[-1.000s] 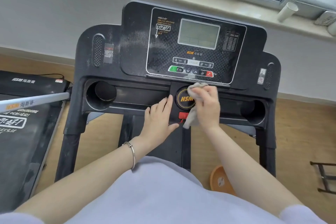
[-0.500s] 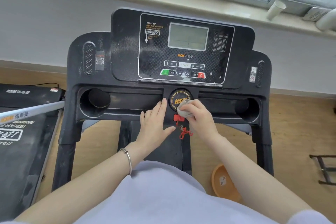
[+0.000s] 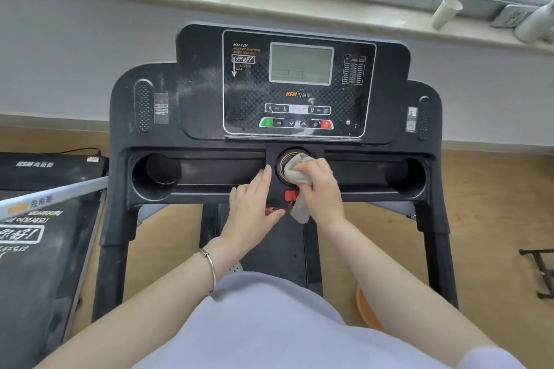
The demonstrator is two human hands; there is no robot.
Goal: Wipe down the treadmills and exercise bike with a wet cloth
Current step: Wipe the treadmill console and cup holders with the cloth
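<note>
My right hand (image 3: 322, 189) grips the grey cloth (image 3: 295, 172) against the treadmill (image 3: 198, 75) console's round badge; my left hand (image 3: 250, 207) rests flat beside it, thumb seemingly touching the red safety clip (image 3: 290, 195).

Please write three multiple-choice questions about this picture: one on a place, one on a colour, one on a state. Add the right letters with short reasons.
1. Where does the cloth press? A. the screen B. the round dial C. the window sill
2. What colour is the basin on the floor? A. orange B. blue C. white
3. How is the left hand? A. holding a cup B. curled round the cloth C. flat, fingers straight, on the treadmill
Answers: 1 B, the right hand holds it on the dial; 2 A, its orange rim shows; 3 C, its fingers curl round nothing.
</note>
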